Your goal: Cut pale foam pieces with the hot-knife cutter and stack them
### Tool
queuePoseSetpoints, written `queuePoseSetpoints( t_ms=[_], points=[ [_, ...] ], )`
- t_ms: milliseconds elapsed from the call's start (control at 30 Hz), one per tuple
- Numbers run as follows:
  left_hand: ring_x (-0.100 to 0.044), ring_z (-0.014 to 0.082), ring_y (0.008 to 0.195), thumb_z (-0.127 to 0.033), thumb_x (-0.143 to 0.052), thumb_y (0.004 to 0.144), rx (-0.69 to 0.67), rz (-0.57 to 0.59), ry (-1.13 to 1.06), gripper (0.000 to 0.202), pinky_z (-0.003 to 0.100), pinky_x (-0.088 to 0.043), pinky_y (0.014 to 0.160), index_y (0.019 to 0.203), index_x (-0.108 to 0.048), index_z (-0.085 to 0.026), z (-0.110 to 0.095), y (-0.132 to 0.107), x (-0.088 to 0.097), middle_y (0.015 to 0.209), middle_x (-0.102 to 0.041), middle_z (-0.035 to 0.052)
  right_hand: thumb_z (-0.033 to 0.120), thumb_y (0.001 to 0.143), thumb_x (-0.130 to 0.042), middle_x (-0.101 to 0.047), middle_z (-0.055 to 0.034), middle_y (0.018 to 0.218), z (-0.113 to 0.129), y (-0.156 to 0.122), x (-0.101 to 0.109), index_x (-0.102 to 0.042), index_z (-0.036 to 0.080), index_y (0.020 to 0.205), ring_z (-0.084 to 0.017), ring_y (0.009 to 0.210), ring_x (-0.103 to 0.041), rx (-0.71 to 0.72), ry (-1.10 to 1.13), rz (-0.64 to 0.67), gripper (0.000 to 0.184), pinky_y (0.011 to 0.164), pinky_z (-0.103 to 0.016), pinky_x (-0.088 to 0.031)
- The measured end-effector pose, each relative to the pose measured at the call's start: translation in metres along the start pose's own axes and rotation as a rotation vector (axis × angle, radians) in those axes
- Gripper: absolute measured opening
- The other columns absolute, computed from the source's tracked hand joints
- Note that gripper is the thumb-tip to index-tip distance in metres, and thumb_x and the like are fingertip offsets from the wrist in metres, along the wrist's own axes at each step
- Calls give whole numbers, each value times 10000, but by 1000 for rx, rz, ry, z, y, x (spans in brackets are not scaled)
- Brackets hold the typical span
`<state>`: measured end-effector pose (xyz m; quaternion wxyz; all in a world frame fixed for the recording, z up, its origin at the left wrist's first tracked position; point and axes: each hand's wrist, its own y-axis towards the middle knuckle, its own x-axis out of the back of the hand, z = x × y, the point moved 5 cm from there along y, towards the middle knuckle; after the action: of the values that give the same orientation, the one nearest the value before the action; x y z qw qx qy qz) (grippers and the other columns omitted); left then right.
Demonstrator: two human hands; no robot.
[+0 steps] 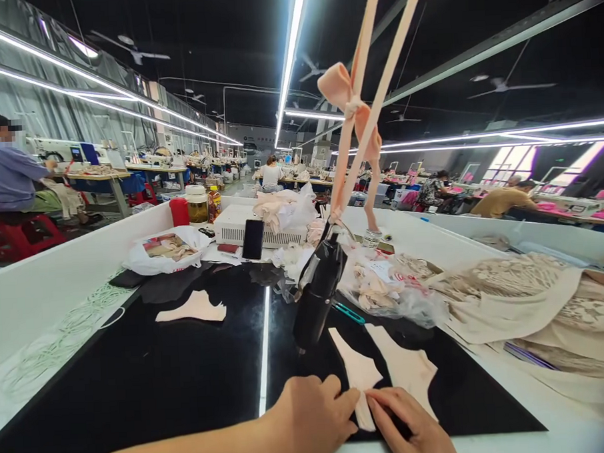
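My left hand (315, 409) rests on the black board (189, 385), fingers curled together at the left edge of a small pale-pink fabric piece (358, 367). From the right, my right hand (413, 425) pinches the same piece's lower part between thumb and fingers. Beside it, a larger pale-pink fabric piece (405, 365) lies flat, its lower end close behind my right hand. A black cylindrical hand tool (317, 292) hangs tip-down over the board from a knotted peach fabric strip (354, 111). Another cut fabric piece (195, 308) lies apart at the far left.
A turquoise cutter (349, 312) lies behind the fabric. At the back stand a white vented box (232, 226), a phone (253, 239), a jar (197, 208) and a plastic bag (168, 256). Lace fabric (525, 290) is heaped at right. Other people sit at sewing machines.
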<state>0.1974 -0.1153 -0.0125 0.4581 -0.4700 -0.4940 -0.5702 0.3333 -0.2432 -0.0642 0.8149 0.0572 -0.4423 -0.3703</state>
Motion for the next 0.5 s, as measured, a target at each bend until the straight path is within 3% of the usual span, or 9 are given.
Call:
queuePoseSetpoints(
  t_ms=[300,500],
  points=[
    [-683,210,711,-478,-493,1019,45,24,-80,363,292,-455,512,1300,-512,-249,2,1,-2,966,-674,30,614,824,-655,-756,-36,1021,-12,8,10,-790,302,912,-227,896,-724,-199,150,-87,351,753,-247,-580],
    [-655,179,688,-456,-547,996,12,-68,-42,310,284,-345,460,1211,-560,-234,1,2,-3,892,-660,13,715,769,-670,-725,-30,700,-14,34,23,-739,230,966,-187,571,-655,-383,352,-211,528,559,-253,-565]
  ],
)
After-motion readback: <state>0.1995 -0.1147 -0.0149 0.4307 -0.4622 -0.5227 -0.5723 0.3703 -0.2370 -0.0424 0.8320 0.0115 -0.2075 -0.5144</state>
